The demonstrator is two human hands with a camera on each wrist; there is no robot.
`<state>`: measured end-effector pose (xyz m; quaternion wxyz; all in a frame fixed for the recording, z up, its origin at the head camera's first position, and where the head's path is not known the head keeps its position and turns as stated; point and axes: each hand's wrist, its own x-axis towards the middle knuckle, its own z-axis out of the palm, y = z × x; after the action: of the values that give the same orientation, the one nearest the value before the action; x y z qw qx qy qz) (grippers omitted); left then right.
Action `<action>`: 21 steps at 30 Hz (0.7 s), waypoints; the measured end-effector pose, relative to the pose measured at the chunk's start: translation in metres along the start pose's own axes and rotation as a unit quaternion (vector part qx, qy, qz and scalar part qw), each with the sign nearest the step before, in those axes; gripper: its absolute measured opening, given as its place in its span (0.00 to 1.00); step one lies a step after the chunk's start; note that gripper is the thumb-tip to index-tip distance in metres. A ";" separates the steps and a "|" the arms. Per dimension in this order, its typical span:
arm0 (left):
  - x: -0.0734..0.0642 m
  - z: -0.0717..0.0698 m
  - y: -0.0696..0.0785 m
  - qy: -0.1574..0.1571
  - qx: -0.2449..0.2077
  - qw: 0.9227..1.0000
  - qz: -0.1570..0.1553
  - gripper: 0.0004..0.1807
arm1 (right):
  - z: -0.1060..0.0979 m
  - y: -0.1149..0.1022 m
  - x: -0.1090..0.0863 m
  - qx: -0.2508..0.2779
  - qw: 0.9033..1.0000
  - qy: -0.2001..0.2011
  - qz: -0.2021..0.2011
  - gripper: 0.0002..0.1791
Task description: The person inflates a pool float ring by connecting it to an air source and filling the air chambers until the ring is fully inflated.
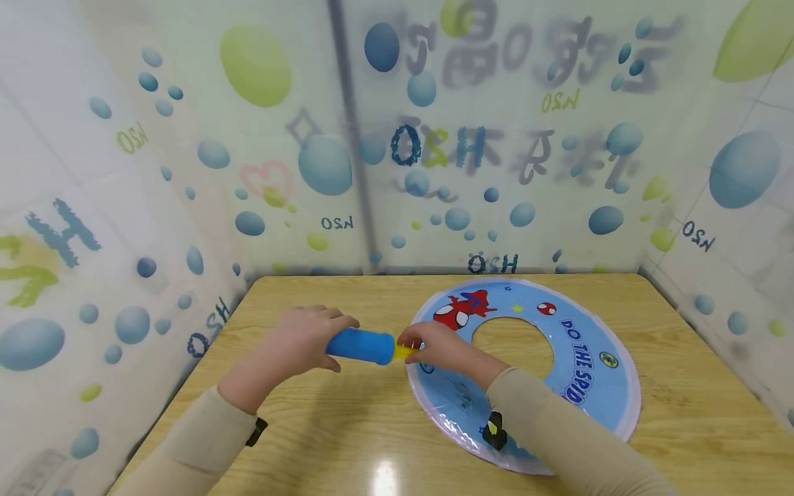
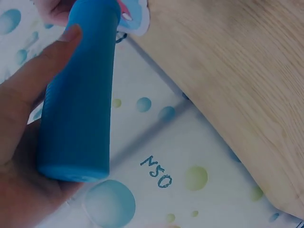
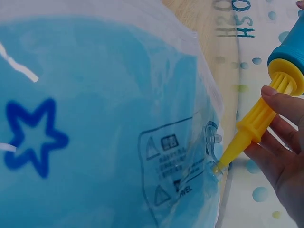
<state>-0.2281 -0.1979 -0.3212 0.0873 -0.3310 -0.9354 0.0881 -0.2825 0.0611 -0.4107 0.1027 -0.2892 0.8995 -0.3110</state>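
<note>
My left hand [image 1: 310, 335] grips the blue barrel of a hand air pump [image 1: 361, 346], fingers over it and thumb below in the head view. The left wrist view shows the thumb along the side of that barrel [image 2: 80, 109]. With its fingers, my right hand [image 1: 445, 346] holds the pump's yellow nozzle [image 3: 256, 121]. The nozzle's narrow tip sits at a clear valve [image 3: 216, 168] on the edge of a blue inflatable swim ring [image 1: 595, 337]. The ring lies on the table beneath my right forearm, printed with a red cartoon figure and lettering.
A wood-grain table [image 1: 298, 427] lies under everything. Pale curtain-like walls [image 1: 496, 193] with blue and green bubble prints stand at the back and both sides. Dark straps or devices [image 1: 494, 432] sit at the wrists.
</note>
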 end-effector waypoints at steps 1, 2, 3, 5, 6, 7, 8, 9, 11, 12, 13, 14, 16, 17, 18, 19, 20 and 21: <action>0.000 0.001 0.002 -0.003 0.006 1.000 0.000 0.39 | 0.000 0.000 0.000 -0.002 1.000 0.000 -0.001 0.17; 0.001 0.002 0.003 -0.003 0.013 1.000 0.000 0.38 | 0.001 0.000 0.000 -0.003 1.000 0.001 -0.001 0.18; 0.001 0.002 0.004 -0.001 0.017 1.000 0.001 0.37 | 0.001 0.000 0.000 -0.004 1.000 0.002 0.000 0.18; 0.001 0.003 0.005 0.010 0.017 1.000 0.002 0.34 | 0.001 0.000 0.001 -0.002 1.000 0.003 -0.002 0.18; 0.001 0.003 0.006 0.017 0.015 1.000 0.001 0.32 | 0.001 0.000 0.001 0.001 1.000 0.002 -0.002 0.18; 0.001 0.003 0.006 0.023 0.012 1.000 0.000 0.31 | 0.001 0.000 0.001 0.006 1.000 0.001 -0.002 0.18; 0.001 0.003 0.006 0.029 0.008 1.000 -0.001 0.30 | 0.001 0.000 0.001 0.011 1.000 0.000 -0.002 0.18; 0.000 0.003 0.006 0.033 0.004 0.999 -0.002 0.30 | 0.001 0.000 0.002 0.017 1.000 -0.001 -0.003 0.19; 0.000 0.004 0.006 0.035 -0.004 0.999 -0.006 0.29 | 0.001 0.000 0.002 0.033 0.999 -0.004 0.000 0.19; 0.000 0.004 0.006 0.034 -0.007 0.999 -0.008 0.29 | 0.002 0.000 0.002 0.042 0.999 -0.007 0.001 0.19; 0.000 0.004 0.006 0.032 -0.010 0.999 -0.011 0.29 | 0.002 0.001 0.003 0.051 0.999 -0.008 0.001 0.19; 0.000 0.005 0.006 0.030 -0.013 0.999 -0.013 0.29 | 0.002 0.000 0.003 0.056 0.998 -0.010 0.002 0.20; 0.000 0.006 0.005 0.026 -0.015 0.999 -0.017 0.30 | 0.002 -0.001 0.004 0.057 0.998 -0.012 0.006 0.20; 0.001 0.006 0.005 0.024 -0.015 0.999 -0.018 0.30 | 0.002 -0.002 0.004 0.053 0.998 -0.013 0.008 0.20; 0.001 0.007 0.005 0.024 -0.016 0.999 -0.019 0.30 | 0.002 -0.003 0.005 0.046 0.999 -0.013 0.010 0.21; 0.001 0.008 0.004 0.025 -0.017 0.999 -0.018 0.30 | 0.003 -0.004 0.005 0.038 0.999 -0.012 0.010 0.21; 0.001 0.008 0.004 0.026 -0.017 0.999 -0.017 0.30 | 0.003 -0.005 0.005 0.028 0.999 -0.011 0.011 0.21; 0.001 0.009 0.003 0.028 -0.018 0.999 -0.016 0.30 | 0.003 -0.005 0.005 0.020 1.000 -0.009 0.012 0.22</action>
<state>-0.2289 -0.1957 -0.3307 0.1095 -0.3199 -0.9392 0.0608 -0.2830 0.0536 -0.4094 0.1205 -0.2792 0.8955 -0.3249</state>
